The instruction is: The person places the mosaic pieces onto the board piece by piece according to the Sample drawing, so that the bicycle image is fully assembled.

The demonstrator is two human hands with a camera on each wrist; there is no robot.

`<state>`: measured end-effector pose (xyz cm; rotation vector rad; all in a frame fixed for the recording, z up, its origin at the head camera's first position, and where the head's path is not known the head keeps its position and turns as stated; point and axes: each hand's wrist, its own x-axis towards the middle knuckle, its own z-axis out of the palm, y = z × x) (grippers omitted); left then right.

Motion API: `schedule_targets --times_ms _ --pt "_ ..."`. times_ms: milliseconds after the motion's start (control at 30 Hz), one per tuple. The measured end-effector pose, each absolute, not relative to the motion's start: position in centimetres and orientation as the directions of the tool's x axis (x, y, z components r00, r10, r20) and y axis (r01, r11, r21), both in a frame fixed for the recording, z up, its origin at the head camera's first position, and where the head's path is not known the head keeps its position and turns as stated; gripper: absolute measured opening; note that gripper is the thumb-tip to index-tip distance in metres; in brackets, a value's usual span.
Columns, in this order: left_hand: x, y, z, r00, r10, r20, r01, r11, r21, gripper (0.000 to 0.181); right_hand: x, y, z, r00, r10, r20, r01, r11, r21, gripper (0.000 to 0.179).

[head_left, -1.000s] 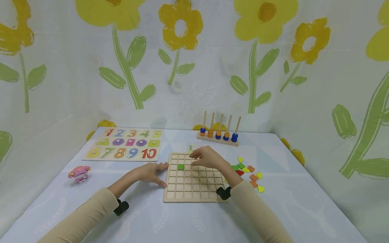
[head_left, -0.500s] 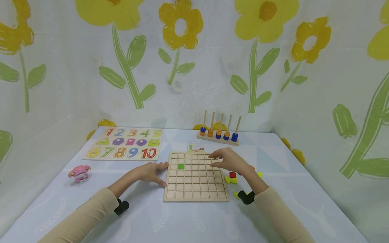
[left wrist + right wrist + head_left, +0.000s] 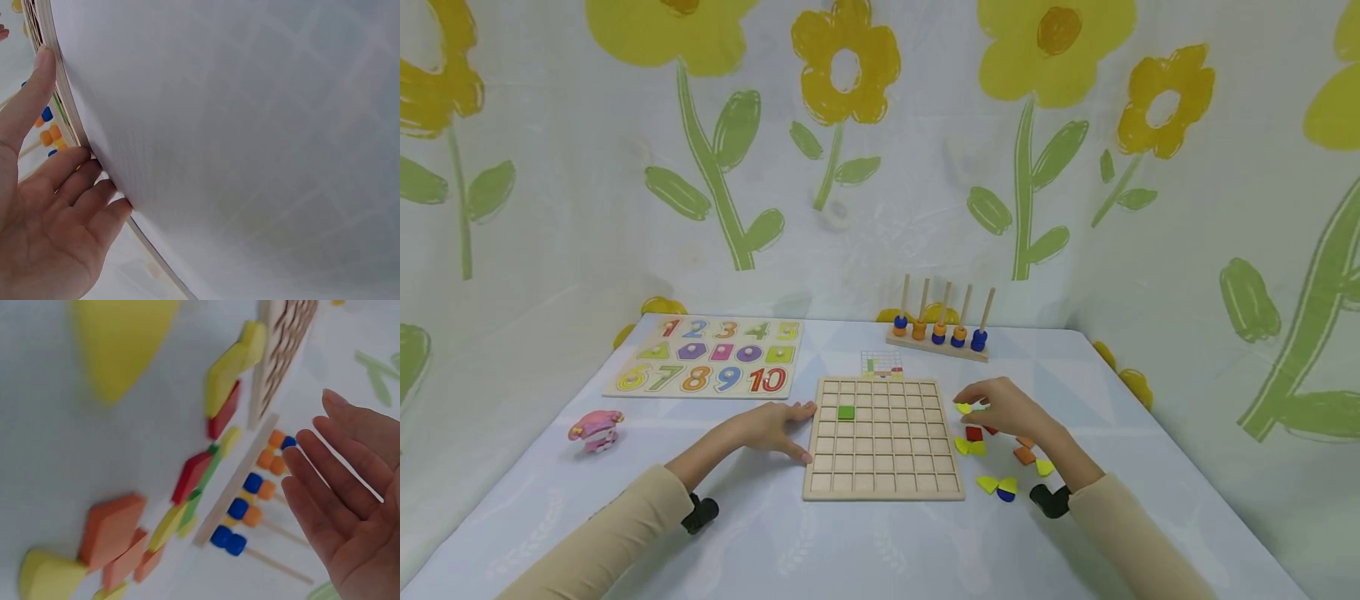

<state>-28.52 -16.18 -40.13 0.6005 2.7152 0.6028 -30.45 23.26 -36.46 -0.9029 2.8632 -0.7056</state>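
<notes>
A light wooden grid board [image 3: 883,465] lies flat on the table, with one green square tile [image 3: 846,412] in a cell near its upper left. My left hand [image 3: 769,426] rests against the board's left edge, thumb and fingers spread apart; the left wrist view shows the fingertips right at that edge. To the right of the board, my right hand [image 3: 1011,408] hovers over loose coloured pieces, fingers extended and nothing between them. Around it are a red square tile [image 3: 973,433], an orange tile [image 3: 1024,455] and yellow quarter-round pieces [image 3: 987,484]. The hand hides part of the pile.
A small printed grid card [image 3: 882,362] sits just behind the board. Farther back stands a peg rack [image 3: 937,342] with blue and orange beads. At left are a number puzzle board [image 3: 703,356] and a pink toy figure [image 3: 597,429].
My right hand has moved right, from over the grid board to over the loose pieces. The left hand and the green tile have stayed in place.
</notes>
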Motion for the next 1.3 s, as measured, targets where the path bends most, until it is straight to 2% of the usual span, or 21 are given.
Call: schedule_targets --times_ms 233,500,900,1300 --pt "-28.5 -16.2 -40.2 -0.864 0.467 -0.187 0.345 0.82 0.456 0.094 -31.5 25.3 -37.4 -0.858 -0.513 0.018 -0.464 0.762 -0.452 0.019" --pt "-28.6 -16.3 -40.1 -0.862 0.47 -0.188 0.348 0.82 0.454 0.093 -33.1 26.6 -38.1 -0.842 -0.539 -0.027 -0.476 0.764 -0.437 0.012" --pt "-28.5 -16.3 -40.0 -0.863 0.47 -0.187 0.35 0.822 0.448 0.093 -34.3 26.1 -38.5 -0.817 -0.574 -0.055 -0.503 0.756 -0.418 0.012" --pt "-28.6 -16.3 -40.1 -0.86 0.477 -0.182 0.36 0.819 0.447 0.092 -34.3 25.8 -38.6 -0.836 -0.543 -0.079 -0.474 0.787 -0.394 0.014"
